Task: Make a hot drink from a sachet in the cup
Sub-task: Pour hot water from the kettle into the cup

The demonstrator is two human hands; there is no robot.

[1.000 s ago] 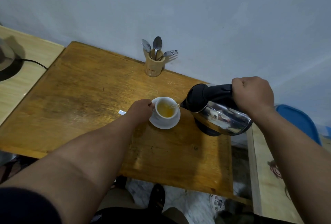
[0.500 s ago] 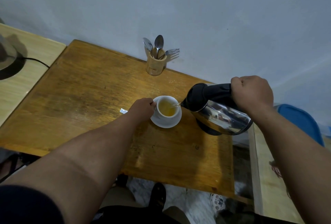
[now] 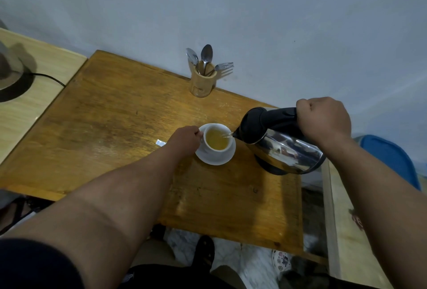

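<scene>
Wooden table (image 3: 115,127) under you, kettle (image 3: 284,145) tipped in your right hand (image 3: 323,120), fist wrapped on its handle, pouring into the cup (image 3: 217,143) on its saucer (image 3: 215,159). Your left hand (image 3: 184,141) pinches the cup's handle. It looks nearly full: level the kettle next.

Liquid level in the cup (image 3: 217,142) has risen; the yellow drink now stands nearer the cup's rim than before.
</scene>
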